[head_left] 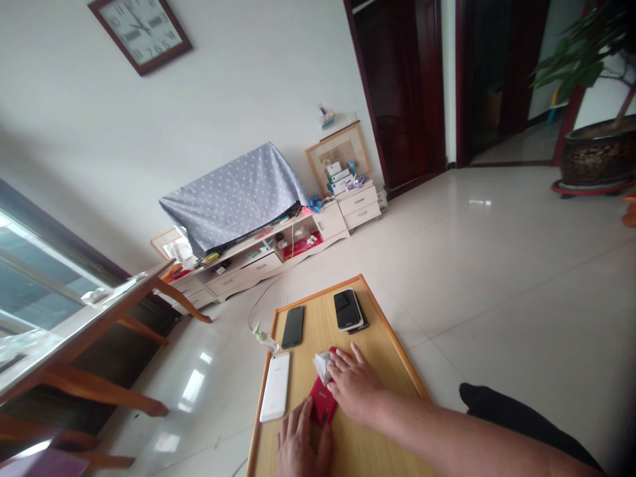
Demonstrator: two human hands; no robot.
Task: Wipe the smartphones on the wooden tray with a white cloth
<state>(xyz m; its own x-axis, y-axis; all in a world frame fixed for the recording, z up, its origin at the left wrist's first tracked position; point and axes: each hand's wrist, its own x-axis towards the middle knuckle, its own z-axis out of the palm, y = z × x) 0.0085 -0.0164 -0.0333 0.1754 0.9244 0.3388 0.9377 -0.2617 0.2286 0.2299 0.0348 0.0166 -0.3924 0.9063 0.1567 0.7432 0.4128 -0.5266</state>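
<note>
Whole view tilted, fyi. Red phone (322, 401) sits at the bottom of a light wood tabletop with orange edging (380, 377), lying flat and partly covered by both hands. Its screen side can't be seen from here.

Right hand (354, 385): fingers loosely spread, lying over the top end of the phone and against a crumpled white tissue (322, 368). Can't tell if it's actually gripping anything. Left hand (298, 442): fingers on the phone's lower end, the palm and wrist cut off by the bottom edge of the frame. Narrow or wide around the phone? Can't tell.

Upper on the board: black phone (293, 326), face up, and a stack of dark phones (349, 310) (count hard to make out). White phone (275, 386) lies just left of the hands. Small white-green bottle (263, 336) sits at the board's edge, too blurred to identify.

Black-clad knee (517, 414) lower right, partly cut off. Dotted-cloth-covered TV (233, 199) on a cream cabinet (243, 268), upper middle.
</note>
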